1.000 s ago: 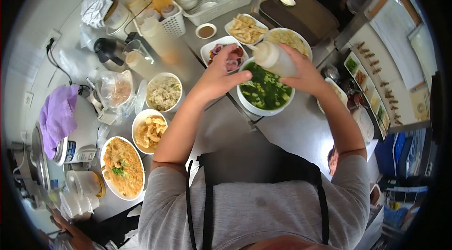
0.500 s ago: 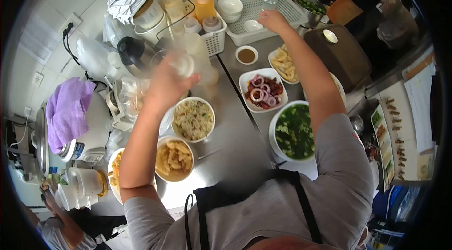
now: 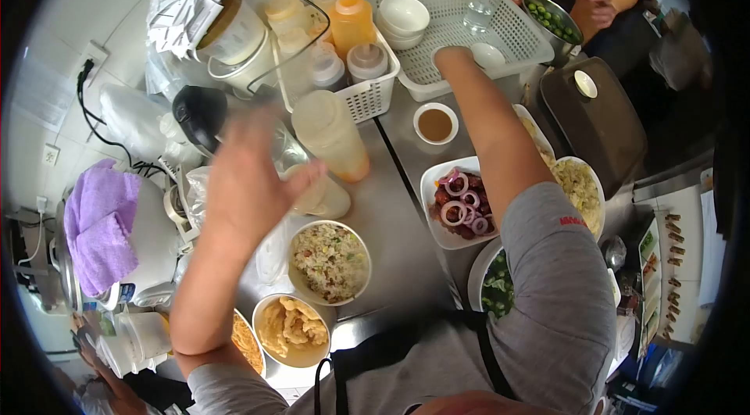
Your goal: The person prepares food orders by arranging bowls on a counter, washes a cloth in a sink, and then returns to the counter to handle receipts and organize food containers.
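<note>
My left hand [image 3: 254,180] is smeared by motion, with its thumb stretched away from its fingers. It is raised in front of clear plastic containers [image 3: 320,194] and a tall cloudy plastic jug [image 3: 332,134]. Below it stand a bowl of fried rice [image 3: 330,262] and a bowl of golden fried pieces [image 3: 293,329]. My right hand [image 3: 451,55] reaches over the near wall of a white perforated basket [image 3: 422,85]; its fingers are hidden. Inside that basket, a small white dish [image 3: 488,55] lies right of the hand and stacked white bowls [image 3: 404,16] stand left of it.
Under my right arm are a cup of brown sauce [image 3: 435,125], a dish of glazed meat with onion rings [image 3: 462,208] and a green soup [image 3: 497,286]. Squeeze bottles [image 3: 353,24] fill another basket. At right are a brown tray [image 3: 582,122] and a co-worker's hands [image 3: 600,7].
The view has shifted, and my right hand now reaches lower into the basket. My left hand stays blurred near the containers. The co-worker's hand has left the pot of green pieces.
</note>
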{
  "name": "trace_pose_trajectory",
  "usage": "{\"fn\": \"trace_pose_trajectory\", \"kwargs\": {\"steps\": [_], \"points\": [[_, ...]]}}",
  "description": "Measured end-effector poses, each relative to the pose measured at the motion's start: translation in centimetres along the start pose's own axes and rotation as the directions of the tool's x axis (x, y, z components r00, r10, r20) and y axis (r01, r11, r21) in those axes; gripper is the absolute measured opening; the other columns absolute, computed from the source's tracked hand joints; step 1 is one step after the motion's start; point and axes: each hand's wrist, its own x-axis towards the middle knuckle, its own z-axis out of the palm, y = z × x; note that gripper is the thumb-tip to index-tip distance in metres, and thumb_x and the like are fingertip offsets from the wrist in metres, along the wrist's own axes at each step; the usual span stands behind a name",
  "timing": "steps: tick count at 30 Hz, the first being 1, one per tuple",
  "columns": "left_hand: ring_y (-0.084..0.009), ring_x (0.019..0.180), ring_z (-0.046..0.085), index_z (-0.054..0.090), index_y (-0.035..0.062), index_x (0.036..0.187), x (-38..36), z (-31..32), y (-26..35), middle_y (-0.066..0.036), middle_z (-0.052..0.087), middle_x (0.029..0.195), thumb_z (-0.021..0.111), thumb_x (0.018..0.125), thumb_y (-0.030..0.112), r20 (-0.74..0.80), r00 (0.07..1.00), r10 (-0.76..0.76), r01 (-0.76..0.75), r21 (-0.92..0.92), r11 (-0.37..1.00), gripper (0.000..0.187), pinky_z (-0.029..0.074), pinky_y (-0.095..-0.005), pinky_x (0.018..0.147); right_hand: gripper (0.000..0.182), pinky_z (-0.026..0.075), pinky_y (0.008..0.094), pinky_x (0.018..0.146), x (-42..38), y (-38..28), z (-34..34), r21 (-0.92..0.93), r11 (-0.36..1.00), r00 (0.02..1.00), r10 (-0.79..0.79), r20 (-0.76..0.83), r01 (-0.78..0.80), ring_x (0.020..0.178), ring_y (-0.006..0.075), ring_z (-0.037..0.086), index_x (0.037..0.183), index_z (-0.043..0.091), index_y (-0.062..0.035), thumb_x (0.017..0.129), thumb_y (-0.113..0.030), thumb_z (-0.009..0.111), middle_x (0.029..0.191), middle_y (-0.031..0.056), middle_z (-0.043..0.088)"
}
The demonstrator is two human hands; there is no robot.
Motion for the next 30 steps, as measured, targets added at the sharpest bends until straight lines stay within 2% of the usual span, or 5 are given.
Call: {"fn": "trace_pose_trajectory", "kwargs": {"steps": [4,9,19,27,30], "points": [[-0.0286,0.085,0.054,0.044,0.0013,0.110,6.6,-0.5,3.2,-0.018,0.054,0.096,0.062,0.068,0.032,-0.068,0.997,-0.048,0.037,-0.150,0.988,0.055,0.044,-0.0355,0.071,0.023,0.044,0.0337,0.074,-3.4,0.2,-1.9,0.015,0.999,0.979,-0.036,-0.200,0.040,0.088,0.0232,0.056,0.093,0.060,-0.0094,0.072,-0.014,0.053,0.092,0.0088,0.060],[-0.0274,0.090,0.054,0.044,-0.0026,0.110,12.9,3.1,6.1,-0.018,0.055,0.098,0.056,0.071,0.038,0.301,0.940,-0.160,0.136,0.100,0.986,0.058,0.043,-0.0334,0.078,0.017,0.044,0.0331,0.065,-9.5,4.4,-5.4,0.204,0.921,0.811,-0.167,-0.560,0.331,0.075,0.0242,0.057,0.083,0.057,-0.0033,0.071,-0.014,0.051,0.078,0.0120,0.059],[-0.0204,0.102,0.049,0.053,0.0059,0.103,16.7,11.5,3.8,-0.008,0.053,0.109,0.055,0.071,0.032,0.354,0.812,-0.464,0.409,0.220,0.885,0.042,0.039,-0.0326,0.082,0.015,0.042,0.0369,0.059,-20.1,5.4,-0.2,0.344,0.555,0.653,-0.639,-0.407,0.757,0.065,0.0278,0.054,0.076,0.056,-0.0041,0.067,-0.016,0.052,0.068,0.0147,0.055],[-0.0169,0.109,0.041,0.048,0.0092,0.110,15.4,14.7,3.2,-0.006,0.053,0.108,0.050,0.069,0.042,0.203,0.831,-0.518,0.410,0.407,0.816,0.053,0.030,-0.0331,0.086,0.010,0.036,0.0370,0.071,-19.4,-4.3,6.6,-0.207,0.632,0.517,-0.748,-0.415,0.747,0.077,0.0202,0.057,0.073,0.060,-0.0146,0.069,-0.016,0.052,0.076,0.0047,0.060],[-0.0339,0.117,0.022,0.049,0.0071,0.108,14.9,14.3,3.5,-0.006,0.054,0.105,0.042,0.076,0.026,0.251,0.851,-0.461,0.345,0.393,0.852,0.038,0.025,-0.0426,0.085,0.011,0.035,0.0371,0.072,-18.7,-4.9,6.8,-0.249,0.673,0.542,-0.721,-0.432,0.697,0.079,0.0184,0.057,0.073,0.061,-0.0163,0.069,-0.014,0.051,0.078,0.0037,0.060]]}}
